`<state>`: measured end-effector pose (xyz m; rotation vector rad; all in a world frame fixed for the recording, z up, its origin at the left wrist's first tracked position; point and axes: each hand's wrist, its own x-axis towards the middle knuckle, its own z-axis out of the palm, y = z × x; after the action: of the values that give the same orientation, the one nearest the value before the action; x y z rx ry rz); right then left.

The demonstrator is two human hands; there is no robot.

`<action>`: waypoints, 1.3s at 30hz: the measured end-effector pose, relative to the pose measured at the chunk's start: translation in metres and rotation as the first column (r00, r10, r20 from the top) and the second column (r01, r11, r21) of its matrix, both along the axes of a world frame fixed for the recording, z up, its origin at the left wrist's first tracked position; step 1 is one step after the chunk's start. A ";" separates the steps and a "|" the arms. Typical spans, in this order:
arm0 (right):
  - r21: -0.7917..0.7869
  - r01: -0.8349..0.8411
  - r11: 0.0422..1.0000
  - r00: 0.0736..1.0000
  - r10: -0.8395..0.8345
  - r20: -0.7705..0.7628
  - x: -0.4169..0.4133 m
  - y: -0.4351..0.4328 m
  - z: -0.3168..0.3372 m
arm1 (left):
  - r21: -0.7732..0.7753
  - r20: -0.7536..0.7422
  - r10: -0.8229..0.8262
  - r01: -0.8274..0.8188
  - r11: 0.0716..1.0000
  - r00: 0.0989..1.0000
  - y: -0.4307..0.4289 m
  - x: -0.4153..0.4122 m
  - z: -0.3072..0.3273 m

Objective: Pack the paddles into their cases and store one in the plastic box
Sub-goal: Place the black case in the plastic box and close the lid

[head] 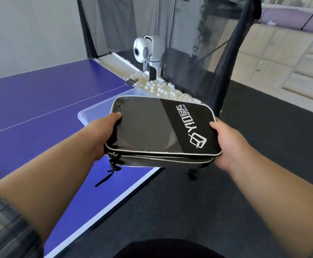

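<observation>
Both hands are gripping the paddle case (pixel 161 131) by its short ends, holding it level in the air over the corner of the blue table-tennis table (pixel 40 108). I am clamping my left hand (pixel 103 135) on the end near the zip pull (pixel 114 157), thumb lying on top, and my right hand (pixel 226 142) is wrapping the opposite end the same way.

It is looking like a light, padded fabric pouch: soft walls, a smoother, faintly shiny top panel with white printed lettering, pale piping running round rounded corners. The bulge is suggesting a paddle inside, though I cannot see one. I am judging that the top could be slick, so the piped edges and ends are the better places to hold; squeezing the middle would just flex it.

Beyond it, a clear plastic box (pixel 88 114) is sitting on the table corner, just under the case's far edge. White balls (pixel 161 88) are lying heaped in a tray below the ball robot (pixel 144 51), with black netting (pixel 217 43) behind.
</observation>
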<state>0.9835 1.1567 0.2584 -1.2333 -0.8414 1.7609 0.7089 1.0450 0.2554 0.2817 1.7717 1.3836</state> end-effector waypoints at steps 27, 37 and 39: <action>-0.155 -0.585 0.796 0.715 0.597 0.365 -0.320 0.323 -0.099 | -0.153 0.181 0.540 -0.519 0.841 0.822 0.176 -0.179 -0.124; -0.436 -0.646 0.627 0.395 0.762 0.513 -0.346 0.316 -0.197 | -0.503 0.248 0.673 -0.501 0.704 0.697 0.189 -0.163 -0.185; -0.443 -0.651 0.616 0.348 0.761 0.548 -0.349 0.316 -0.209 | -0.515 0.248 0.670 -0.490 0.703 0.700 0.190 -0.160 -0.196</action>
<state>0.6340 1.4727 0.0490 -1.8747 -2.0035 2.0149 0.5490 1.2346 0.0598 -0.8568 1.7834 1.3011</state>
